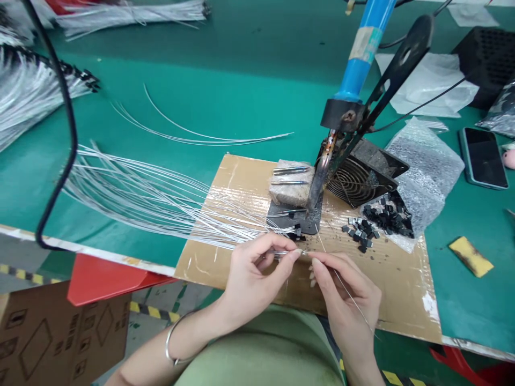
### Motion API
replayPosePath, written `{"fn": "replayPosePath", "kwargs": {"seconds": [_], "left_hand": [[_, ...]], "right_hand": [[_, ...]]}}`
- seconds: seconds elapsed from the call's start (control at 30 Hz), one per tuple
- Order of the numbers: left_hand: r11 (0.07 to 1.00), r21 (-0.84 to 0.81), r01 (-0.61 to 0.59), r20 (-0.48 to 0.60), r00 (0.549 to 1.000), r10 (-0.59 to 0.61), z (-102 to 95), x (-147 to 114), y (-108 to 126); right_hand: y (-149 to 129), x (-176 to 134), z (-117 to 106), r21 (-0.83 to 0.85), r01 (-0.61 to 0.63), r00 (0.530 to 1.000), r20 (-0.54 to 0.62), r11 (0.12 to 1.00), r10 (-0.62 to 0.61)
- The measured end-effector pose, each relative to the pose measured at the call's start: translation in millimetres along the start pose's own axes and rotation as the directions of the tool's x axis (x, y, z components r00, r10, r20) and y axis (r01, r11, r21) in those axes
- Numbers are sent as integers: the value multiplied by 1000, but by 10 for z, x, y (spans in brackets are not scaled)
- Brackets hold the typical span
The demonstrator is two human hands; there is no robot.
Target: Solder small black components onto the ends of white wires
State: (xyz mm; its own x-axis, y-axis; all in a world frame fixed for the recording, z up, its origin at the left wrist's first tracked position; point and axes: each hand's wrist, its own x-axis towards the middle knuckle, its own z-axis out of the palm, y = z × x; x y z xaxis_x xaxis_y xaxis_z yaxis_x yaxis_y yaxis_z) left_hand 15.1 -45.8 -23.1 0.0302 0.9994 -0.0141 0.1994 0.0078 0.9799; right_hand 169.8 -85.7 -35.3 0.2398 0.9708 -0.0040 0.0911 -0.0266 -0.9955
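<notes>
My left hand (261,279) is closed in a pinch on a slim silvery piece (280,253), whose far part is hidden by the fingers. Close by, fingertips almost meeting the left ones, my right hand (348,292) is closed around a thin silvery wire (350,292) that looks like solder. A tiny tip (304,253) shows between the two hands, too small to make out. Just above them lies a bundle of thin white cables (169,201) with small black ends (296,234). A blue-handled soldering iron (322,171) is clamped above, its tip pointing down.
Cardboard (402,300) covers the green table (225,91). A black fan (356,179), small black pieces (362,233), bubble wrap (430,171), a phone (485,158) and a yellow sponge (470,256) lie right. A black cord (66,107) hangs left; more cable bundles (36,96) lie beyond.
</notes>
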Motion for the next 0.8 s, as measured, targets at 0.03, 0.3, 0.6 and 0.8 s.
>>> {"fn": "replayPosePath", "kwargs": {"seconds": [0.03,0.3,0.6,0.8], "left_hand": [[1000,-1,2,-1,1000,-2,1,2,2],[998,-16,59,7,998,-59,-5,-5,-31],[999,-20,50,28,998,-49,-25,-4,-21],[999,-1,42,17,999,-42,-20,18,-13]], "right_hand": [[6,5,-1,3,11,1000,12,1000,-11],[36,29,-15,28,14,999,32,1000,-15],[21,31,-18,38,14,999,30,999,-15],[21,19,-7,25,17,1000,17,1000,-18]]}}
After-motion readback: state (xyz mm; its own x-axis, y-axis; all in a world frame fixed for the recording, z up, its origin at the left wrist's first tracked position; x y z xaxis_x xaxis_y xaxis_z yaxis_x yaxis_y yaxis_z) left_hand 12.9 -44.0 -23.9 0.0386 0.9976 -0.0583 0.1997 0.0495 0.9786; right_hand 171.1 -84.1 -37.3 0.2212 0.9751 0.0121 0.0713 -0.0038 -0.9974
